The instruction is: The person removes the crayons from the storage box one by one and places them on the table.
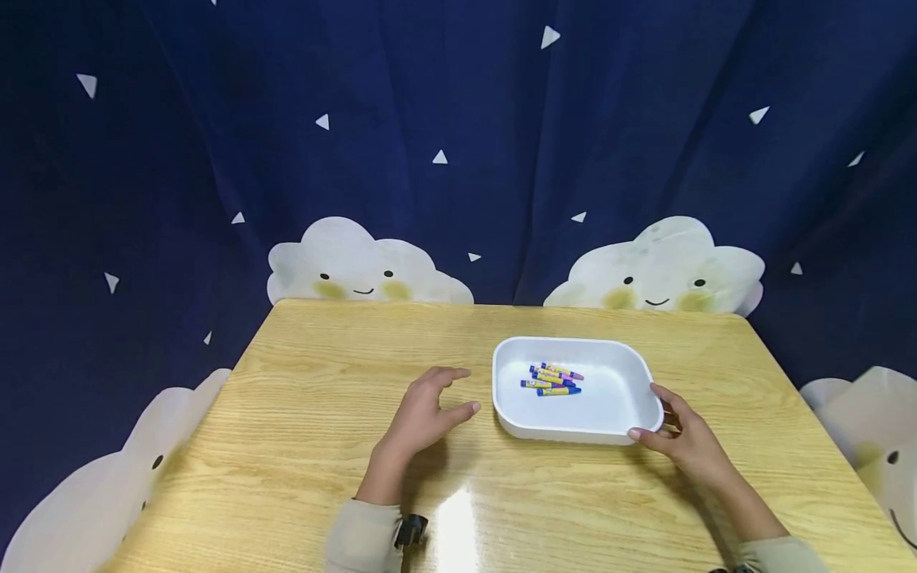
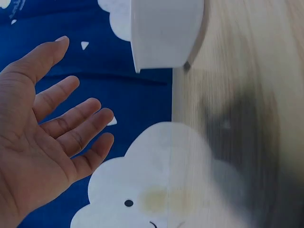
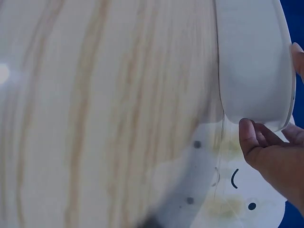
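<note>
A white plastic bin (image 1: 595,434) sits on the wooden table with several crayons (image 1: 552,380) lying in a loose pile toward its left half. The crayons have yellow and blue wrappers; pink and blue tips show. My right hand (image 1: 684,438) grips the bin's right end, thumb at the front corner of the rim and the other fingers around the end wall. In the right wrist view, fingertips (image 3: 247,130) meet the bin's outer wall (image 3: 256,61). Left of the bin, my left hand (image 1: 426,410) is held apart from it, thumb and fingers spread and holding nothing.
The wooden table (image 1: 322,358) reaches back to a dark blue curtain (image 1: 401,95) with white triangles and smiling clouds. Similar cloud shapes flank both sides of the table. A dark strap piece (image 1: 411,531) sits at the left wrist.
</note>
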A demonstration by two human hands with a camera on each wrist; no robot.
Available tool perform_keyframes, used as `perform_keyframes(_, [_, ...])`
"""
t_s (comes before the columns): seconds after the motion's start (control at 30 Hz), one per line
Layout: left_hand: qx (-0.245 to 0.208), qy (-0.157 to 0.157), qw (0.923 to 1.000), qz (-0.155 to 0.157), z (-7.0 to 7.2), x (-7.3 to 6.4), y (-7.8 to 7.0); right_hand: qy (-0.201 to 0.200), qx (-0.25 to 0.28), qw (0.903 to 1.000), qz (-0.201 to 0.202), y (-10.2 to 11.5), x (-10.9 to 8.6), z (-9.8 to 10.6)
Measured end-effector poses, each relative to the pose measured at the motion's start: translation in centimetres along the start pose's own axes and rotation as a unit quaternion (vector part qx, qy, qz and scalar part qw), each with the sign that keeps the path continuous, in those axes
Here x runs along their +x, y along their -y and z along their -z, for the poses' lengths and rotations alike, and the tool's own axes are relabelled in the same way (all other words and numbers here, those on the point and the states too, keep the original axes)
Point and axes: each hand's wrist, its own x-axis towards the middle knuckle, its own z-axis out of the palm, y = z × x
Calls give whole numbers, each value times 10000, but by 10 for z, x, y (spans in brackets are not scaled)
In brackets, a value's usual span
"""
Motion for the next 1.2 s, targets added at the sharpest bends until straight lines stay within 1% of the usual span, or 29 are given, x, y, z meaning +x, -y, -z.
perform_keyframes(0.13, [-175,93,9998,12,-6,9,-6,-12,-16,9999,-132,2,1,1])
perform_keyframes(0.27, [-344,100,9993,87,-14,17,-10,12,-148,9995,-284,5,2,1])
perform_keyframes(0.47, [-747,209,9970,37,-28,29,-17,111,-353,9979,-525,12,2,2])
perform_keyframes(0.63, [-1239,311,9917,167,-41,43,-22,146,-358,9976,-580,14,2,4])
perform_keyframes(0.77, [-1572,519,9854,385,-50,54,-27,141,-340,9975,-604,14,2,5])
perform_keyframes(0.9, [-1585,702,9824,693,-56,63,-32,137,-301,9978,-567,15,1,4])
perform_keyframes(1.1, [-1424,960,9807,931,-65,79,-36,148,-321,9977,-584,15,1,4])
perform_keyframes(1.2, [-1409,1097,9768,1182,-68,87,-36,150,-320,9977,-581,15,2,4])
